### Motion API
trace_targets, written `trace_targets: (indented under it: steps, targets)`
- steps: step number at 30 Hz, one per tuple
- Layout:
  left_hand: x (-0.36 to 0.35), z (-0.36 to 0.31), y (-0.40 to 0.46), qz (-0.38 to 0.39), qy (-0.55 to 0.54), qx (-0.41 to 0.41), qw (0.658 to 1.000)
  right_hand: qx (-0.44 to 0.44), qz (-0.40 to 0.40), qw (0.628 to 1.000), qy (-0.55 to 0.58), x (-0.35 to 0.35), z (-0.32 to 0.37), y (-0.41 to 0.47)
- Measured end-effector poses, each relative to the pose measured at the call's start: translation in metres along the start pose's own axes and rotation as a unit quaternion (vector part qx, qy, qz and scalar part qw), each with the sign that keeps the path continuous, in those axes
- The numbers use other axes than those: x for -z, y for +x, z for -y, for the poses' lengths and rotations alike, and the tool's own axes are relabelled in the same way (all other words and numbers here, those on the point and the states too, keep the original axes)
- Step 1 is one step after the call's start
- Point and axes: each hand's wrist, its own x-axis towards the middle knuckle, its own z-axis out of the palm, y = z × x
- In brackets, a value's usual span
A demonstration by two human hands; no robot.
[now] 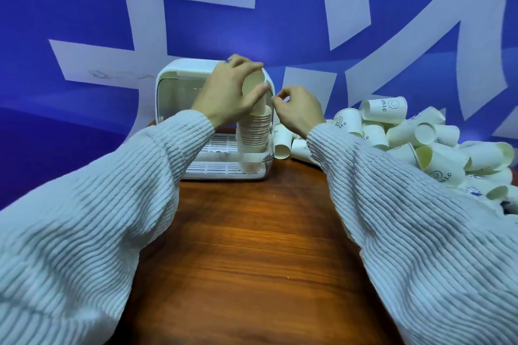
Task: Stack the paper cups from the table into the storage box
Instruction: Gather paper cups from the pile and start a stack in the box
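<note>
Sleeves first — left hand grips top cup

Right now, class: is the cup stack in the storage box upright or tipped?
Upright: the cup stack stands on the storage box floor, rims layered level.

- The storage box is white with rounded corners and a clear front, open toward the viewer, with a slotted white tray floor; it stands at the far edge of the wooden table.
- A nested stack of paper cups stands upright in the box's right front corner.
- The top paper cup is tilted, its mouth facing the viewer.
- A heap of loose paper cups, white with "HELLO" smiley prints, lies right of the box.
</note>
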Motion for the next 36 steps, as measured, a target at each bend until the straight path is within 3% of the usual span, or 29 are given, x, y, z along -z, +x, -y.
trace_targets:
  steps: [6, 13, 18, 27, 36]
  targets:
    - [-0.029, 0.007, -0.013, 0.149, 0.074, 0.059, 0.984, -0.014, -0.019, 1.0, -0.013, 0.013, -0.019, -0.008]
    - [-0.035, 0.009, -0.02, 0.173, 0.112, 0.051, 0.977, -0.027, 0.011, 0.999, -0.026, 0.04, -0.043, -0.026]
    - [-0.053, -0.045, -0.024, 0.005, 0.069, -0.07, 0.995, -0.038, 0.005, 0.998, -0.052, 0.091, -0.07, -0.04]
    - [-0.122, -0.192, -0.026, 0.085, -0.098, -0.178, 0.975, -0.107, 0.054, 0.986, -0.12, 0.184, -0.134, -0.119]
    - [-0.161, -0.304, -0.059, 0.179, -0.176, -0.305, 0.919, -0.209, 0.048, 0.955, -0.206, 0.289, -0.195, -0.213]
